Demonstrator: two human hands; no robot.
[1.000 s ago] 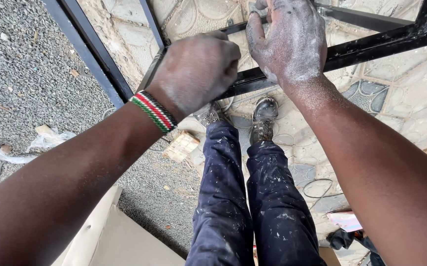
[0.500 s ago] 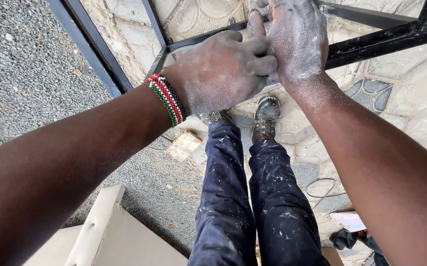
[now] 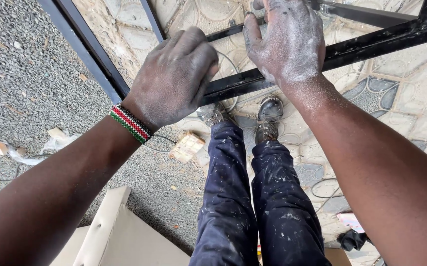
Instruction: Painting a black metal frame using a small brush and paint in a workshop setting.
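head view looks down past my forearms to a black metal frame (image 3: 371, 47), and everything below is placed from that frame. my left hand (image 3: 174, 79) sits on the frame's near crossbar, knuckles up, fingers curled down in a loose fist against the bar; i cannot tell whether anything is pinched inside them. a beaded wristband (image 3: 130, 123) in red, white, green and black circles that wrist, just on my side of the bar. my right hand (image 3: 287, 42), dusted white, lies over the same frame further right, palm down, fingers bent over a thinner upper bar and the thumb spread toward my left hand; it grips the frame itself. the two hands are near each other but apart. a thin wire (image 3: 230, 64) loops between them, close to the bar. under the frame, my worn boots (image 3: 267, 118) stand on patterned paving (image 3: 410, 98), with my paint-flecked dark trousers (image 3: 253, 197) running back toward me. left of the frame is grey gravel (image 3: 21, 74) with a small wooden block (image 3: 188, 147) lying on it, and nearest to me a pale board (image 3: 120, 236).
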